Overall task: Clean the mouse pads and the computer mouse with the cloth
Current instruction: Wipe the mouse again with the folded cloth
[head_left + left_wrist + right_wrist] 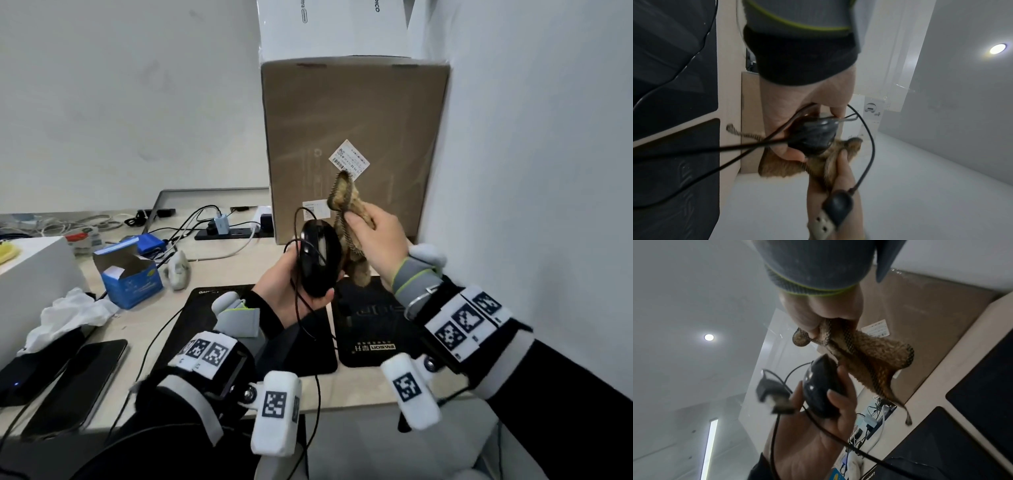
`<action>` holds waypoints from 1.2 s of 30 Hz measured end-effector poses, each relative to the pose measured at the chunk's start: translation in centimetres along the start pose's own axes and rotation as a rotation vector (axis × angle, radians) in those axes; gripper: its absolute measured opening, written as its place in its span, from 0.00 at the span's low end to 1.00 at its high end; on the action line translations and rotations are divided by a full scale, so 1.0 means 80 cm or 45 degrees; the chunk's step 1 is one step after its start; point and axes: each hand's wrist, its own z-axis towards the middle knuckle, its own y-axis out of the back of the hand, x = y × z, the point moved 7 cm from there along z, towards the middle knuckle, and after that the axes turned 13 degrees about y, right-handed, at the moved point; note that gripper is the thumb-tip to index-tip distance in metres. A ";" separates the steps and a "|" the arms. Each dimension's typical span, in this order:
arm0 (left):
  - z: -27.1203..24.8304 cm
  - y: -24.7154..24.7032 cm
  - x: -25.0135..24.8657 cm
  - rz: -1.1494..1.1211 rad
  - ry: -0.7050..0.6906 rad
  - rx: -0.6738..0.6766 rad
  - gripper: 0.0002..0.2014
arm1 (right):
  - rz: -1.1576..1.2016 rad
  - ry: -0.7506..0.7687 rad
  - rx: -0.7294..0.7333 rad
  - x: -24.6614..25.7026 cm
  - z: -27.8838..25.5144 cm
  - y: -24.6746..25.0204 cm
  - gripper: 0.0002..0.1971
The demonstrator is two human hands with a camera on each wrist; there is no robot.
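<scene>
- Above the table [219,263], at centre frame in my head view, my left hand [291,291] cups the black computer mouse [320,260], fingers and thumb curled round its body, holding it clear of the surface.
- Its cable [301,318] loops down from the hand past the left mouse pad [205,322]; my left wrist view shows the USB plug [830,216] dangling loose.
- At 3 o'clock of the mouse, my right hand [373,240] grips the brown cloth [349,219], bunched between thumb and fingers, one end sticking up, the other hanging down just beside the mouse.
- I cannot tell whether the cloth touches the mouse.
- Below both hands, at 6 o'clock, two black mouse pads lie flat side by side on the table, the right mouse pad [373,325] directly under the hanging cloth.
- Behind, at 12 o'clock, stands a cardboard box [352,137] against the wall.
- At 9 o'clock sit a blue carton [132,281] and a dark phone [78,380].
</scene>
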 end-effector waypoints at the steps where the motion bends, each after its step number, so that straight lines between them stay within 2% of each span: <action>1: 0.002 -0.001 0.003 -0.005 0.006 0.003 0.29 | -0.072 0.023 0.047 0.005 0.004 -0.010 0.10; 4: 0.011 0.003 0.005 -0.047 0.006 0.001 0.29 | -0.271 0.050 0.279 0.010 0.003 -0.043 0.14; 11: 0.032 0.038 -0.016 -0.180 -0.114 -0.057 0.28 | -0.202 0.049 0.584 -0.012 -0.029 -0.081 0.23; 14: 0.036 0.046 -0.027 -0.276 -0.160 -0.003 0.32 | -0.191 0.300 0.747 0.002 -0.059 -0.099 0.26; 15: 0.036 0.048 -0.030 -0.272 -0.175 -0.002 0.34 | -0.224 0.414 0.796 0.006 -0.070 -0.104 0.28; 17: 0.037 0.055 -0.029 -0.223 -0.164 -0.032 0.36 | -0.371 0.519 0.877 -0.001 -0.085 -0.114 0.30; 19: 0.042 0.063 -0.026 -0.203 -0.106 -0.061 0.32 | -0.561 0.653 0.858 -0.007 -0.086 -0.118 0.30; 22: 0.043 0.066 -0.020 -0.212 -0.054 -0.049 0.25 | -0.694 0.866 0.676 0.005 -0.071 -0.116 0.26; 23: 0.044 0.065 -0.017 -0.185 -0.034 -0.042 0.25 | -0.639 0.806 0.652 0.006 -0.059 -0.115 0.26; 26: 0.049 0.067 -0.004 -0.106 0.031 -0.041 0.24 | -0.433 0.406 0.674 -0.013 -0.015 -0.116 0.22; 29: 0.051 0.067 0.003 -0.149 0.065 -0.084 0.30 | -0.507 0.216 0.715 -0.019 0.016 -0.112 0.13; 33: 0.053 0.065 -0.003 -0.164 0.054 -0.100 0.30 | -0.466 0.138 0.719 -0.023 0.016 -0.117 0.15; 36: 0.055 0.061 -0.010 -0.203 -0.033 -0.060 0.21 | -0.339 0.293 0.764 -0.012 -0.011 -0.127 0.21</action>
